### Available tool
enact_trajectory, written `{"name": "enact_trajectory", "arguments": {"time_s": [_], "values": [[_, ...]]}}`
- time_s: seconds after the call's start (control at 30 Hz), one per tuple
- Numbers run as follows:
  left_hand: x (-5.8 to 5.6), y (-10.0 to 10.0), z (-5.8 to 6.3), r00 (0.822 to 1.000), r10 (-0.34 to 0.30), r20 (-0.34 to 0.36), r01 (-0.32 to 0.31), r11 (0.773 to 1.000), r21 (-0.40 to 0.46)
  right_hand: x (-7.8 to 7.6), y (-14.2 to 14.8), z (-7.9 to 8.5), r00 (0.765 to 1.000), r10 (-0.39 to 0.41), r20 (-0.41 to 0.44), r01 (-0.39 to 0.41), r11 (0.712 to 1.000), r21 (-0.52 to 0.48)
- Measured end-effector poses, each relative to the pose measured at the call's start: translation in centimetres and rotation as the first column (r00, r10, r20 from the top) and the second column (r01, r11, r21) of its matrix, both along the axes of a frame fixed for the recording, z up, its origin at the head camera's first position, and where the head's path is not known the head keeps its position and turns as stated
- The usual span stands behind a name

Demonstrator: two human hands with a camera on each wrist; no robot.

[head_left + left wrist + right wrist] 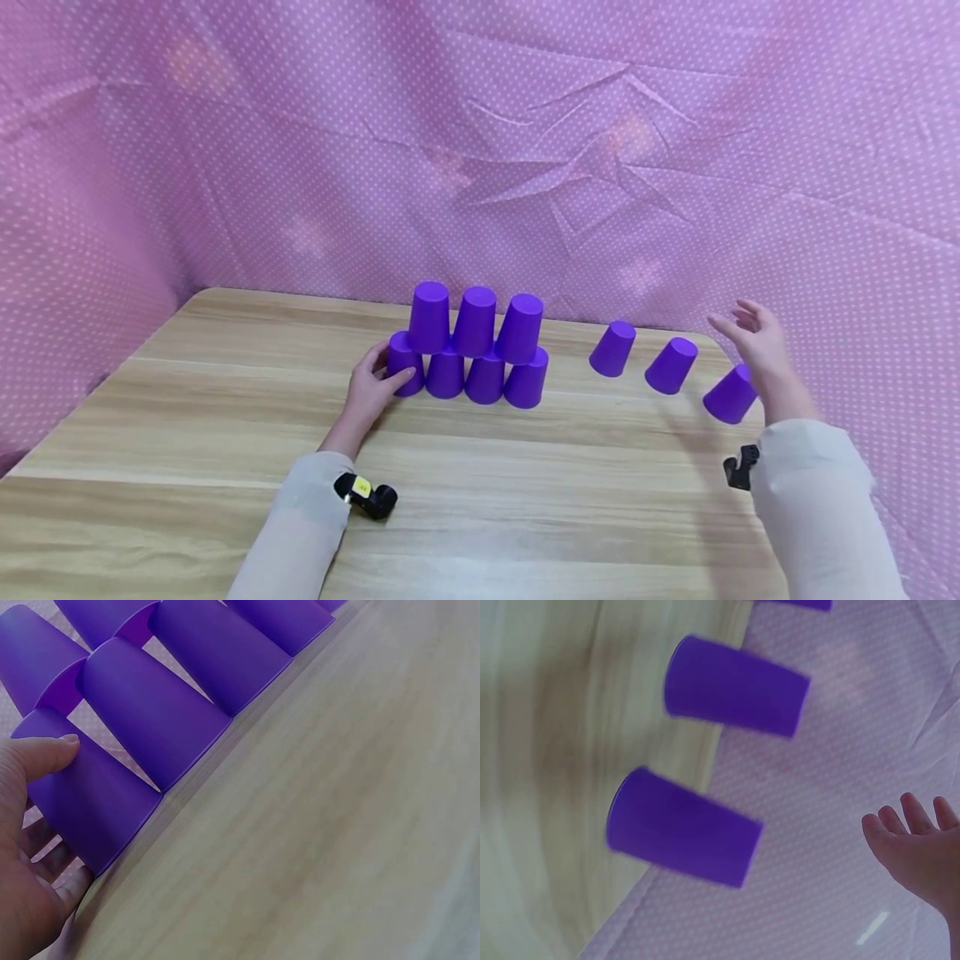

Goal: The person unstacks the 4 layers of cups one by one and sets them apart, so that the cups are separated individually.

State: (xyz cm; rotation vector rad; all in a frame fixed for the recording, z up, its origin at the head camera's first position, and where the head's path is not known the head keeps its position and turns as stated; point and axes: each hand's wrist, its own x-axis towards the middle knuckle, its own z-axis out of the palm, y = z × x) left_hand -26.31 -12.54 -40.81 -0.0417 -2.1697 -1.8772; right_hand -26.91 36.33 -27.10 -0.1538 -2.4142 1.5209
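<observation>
Left of the stack (474,325), a broad stretch of desk (247,417) runs out to the left edge. At the stack's left end, the left hand (369,390) has its grip closed on the leftmost lower cup (401,358), thumb across the near side and fingers reaching round behind. The stack has four cups below and three above, all mouth down with long axes upright; the upper ones straddle the joins of the lower row, and the desk's far edge runs behind.

Right of the stack, past a gap, stands the inner loose cup (612,350), then the middle loose cup (671,367), then the outer loose cup (727,397), set apart, also mouth down and upright. The right hand (765,346) is farthest from the stack, raised beside the outer loose cup and partly covering it in the head view, its grip relaxed and holding nothing.

The relation that seems to matter: the loose cups lie on the stack side of the right hand, making it the nearer hand for them. Room looks ample on the stack's near side; the far right corner, beyond which pink cloth (862,275) hangs, looks tighter.
</observation>
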Motion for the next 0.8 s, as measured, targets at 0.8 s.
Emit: {"name": "enact_trajectory", "arguments": {"time_s": [0.8], "values": [[-0.2,0.1,-0.2,0.999,-0.007,-0.033,0.008,0.999,0.032,-0.4,-7.6,-0.1,0.946,0.309,-0.097,-0.318,0.943,-0.102]]}}
